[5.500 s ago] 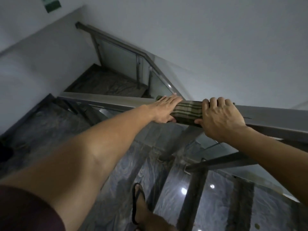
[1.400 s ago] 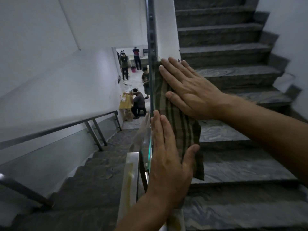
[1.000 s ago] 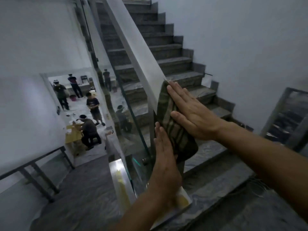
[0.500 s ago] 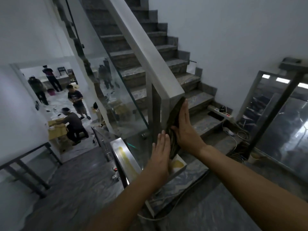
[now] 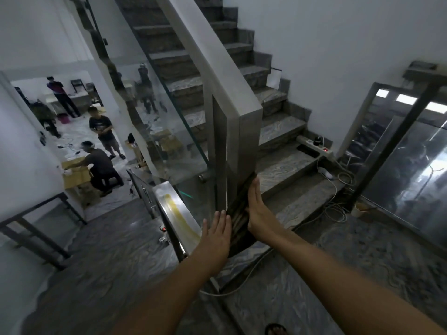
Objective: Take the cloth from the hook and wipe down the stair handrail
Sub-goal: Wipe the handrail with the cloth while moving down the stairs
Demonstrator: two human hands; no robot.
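Observation:
The grey metal stair handrail (image 5: 212,59) slopes down from the upper flight and turns into a vertical end post (image 5: 244,146). A dark striped cloth (image 5: 238,221) is pressed against the lower part of that post. My right hand (image 5: 257,211) lies flat on the cloth's right side, fingers straight and pointing up. My left hand (image 5: 216,234) rests flat against the post's left side at the cloth's edge, fingers extended. Most of the cloth is hidden between my hands.
A glass panel (image 5: 154,122) fills the balustrade. Marble steps (image 5: 285,163) rise to the right, with a power strip (image 5: 314,145) and loose cables (image 5: 333,201) on them. A glass door (image 5: 408,163) stands at right. Several people (image 5: 99,163) work on the floor below.
Both hands have slid the cloth down the vertical end post, from just under the handrail's bend to its lower part. The view has pulled back and tilted down.

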